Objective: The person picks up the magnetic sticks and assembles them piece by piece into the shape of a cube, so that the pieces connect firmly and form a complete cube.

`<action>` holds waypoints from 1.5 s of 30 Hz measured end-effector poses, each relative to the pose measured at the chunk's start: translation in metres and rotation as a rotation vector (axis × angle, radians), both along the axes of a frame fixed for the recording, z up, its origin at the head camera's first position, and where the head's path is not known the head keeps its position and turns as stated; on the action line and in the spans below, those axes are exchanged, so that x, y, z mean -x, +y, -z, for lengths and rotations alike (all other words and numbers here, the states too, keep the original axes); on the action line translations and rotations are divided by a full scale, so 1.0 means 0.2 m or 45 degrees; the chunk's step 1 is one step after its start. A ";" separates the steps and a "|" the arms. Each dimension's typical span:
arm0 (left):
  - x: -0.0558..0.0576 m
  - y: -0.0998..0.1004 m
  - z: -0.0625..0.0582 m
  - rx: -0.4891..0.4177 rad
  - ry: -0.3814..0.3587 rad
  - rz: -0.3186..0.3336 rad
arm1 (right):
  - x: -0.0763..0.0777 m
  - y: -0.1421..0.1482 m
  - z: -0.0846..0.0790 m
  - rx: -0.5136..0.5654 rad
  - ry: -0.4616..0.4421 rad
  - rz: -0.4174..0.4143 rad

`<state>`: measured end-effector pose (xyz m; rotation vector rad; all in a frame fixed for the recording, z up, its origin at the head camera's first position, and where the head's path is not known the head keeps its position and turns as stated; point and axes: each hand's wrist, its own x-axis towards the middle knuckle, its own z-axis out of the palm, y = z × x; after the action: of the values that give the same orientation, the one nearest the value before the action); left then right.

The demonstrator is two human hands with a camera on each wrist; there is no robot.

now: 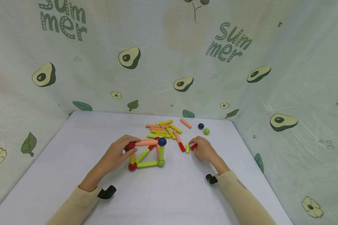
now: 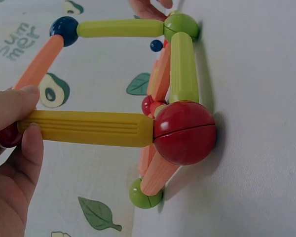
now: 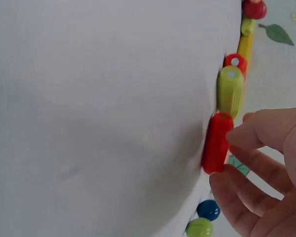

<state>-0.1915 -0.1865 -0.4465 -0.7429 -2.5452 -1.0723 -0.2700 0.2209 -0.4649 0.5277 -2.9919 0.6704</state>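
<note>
A frame of magnetic rods and balls stands on the table. At its upper left corner my left hand (image 1: 119,154) grips a red ball (image 1: 130,145), with thumb and finger also at the end of a yellow rod (image 2: 89,128). A salmon rod (image 1: 146,142) runs from there to a dark blue ball (image 1: 162,141). Lower down are a green ball (image 1: 161,163) and another red ball (image 2: 185,133), joined by a light green rod (image 1: 147,164). My right hand (image 1: 203,149) pinches a short red rod (image 3: 217,143) lying on the table, beside a short light green rod (image 1: 187,148).
Yellow, salmon and light green rods (image 1: 162,132) lie loosely piled behind the frame. A red rod (image 1: 181,147) meets a salmon one nearby. Farther back right are a blue ball (image 1: 201,126) and a green ball (image 1: 206,131). A printed cloth (image 1: 163,37) hangs around the table.
</note>
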 end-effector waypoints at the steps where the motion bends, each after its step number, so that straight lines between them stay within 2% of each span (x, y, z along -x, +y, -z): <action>1: 0.00 0.00 0.00 -0.002 -0.001 -0.002 | 0.01 0.03 0.01 -0.026 -0.014 -0.006; 8: 0.00 0.00 0.00 0.003 -0.010 -0.003 | 0.02 0.10 0.03 -0.093 -0.062 -0.055; 11: 0.01 0.01 0.01 -0.010 -0.011 0.022 | -0.01 0.10 0.01 -0.070 -0.048 -0.070; 14: 0.01 0.02 0.01 -0.032 -0.011 0.063 | -0.09 0.06 -0.05 0.005 -0.005 -0.090; 20: 0.01 0.01 0.01 -0.056 -0.003 0.102 | -0.27 -0.15 -0.17 0.225 0.117 -0.242; 24: 0.01 0.00 0.01 -0.055 -0.003 0.112 | -0.36 -0.33 -0.19 0.315 0.165 -0.364; 27: 0.01 -0.01 0.01 -0.047 0.004 0.121 | -0.40 -0.45 -0.18 0.372 0.157 -0.432; 31: 0.00 -0.01 0.01 -0.050 0.016 0.134 | -0.41 -0.59 -0.15 0.399 0.141 -0.472; 36: 0.00 -0.02 0.02 -0.064 0.043 0.157 | -0.40 -0.73 -0.12 0.437 0.150 -0.449; 45: 0.00 -0.02 0.02 -0.077 0.027 0.158 | -0.40 -0.84 -0.12 0.579 0.143 -0.373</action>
<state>-0.1923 -0.1912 -0.4506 -0.9013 -2.4649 -1.1673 -0.1896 0.0523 -0.4416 0.9322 -2.5546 1.2477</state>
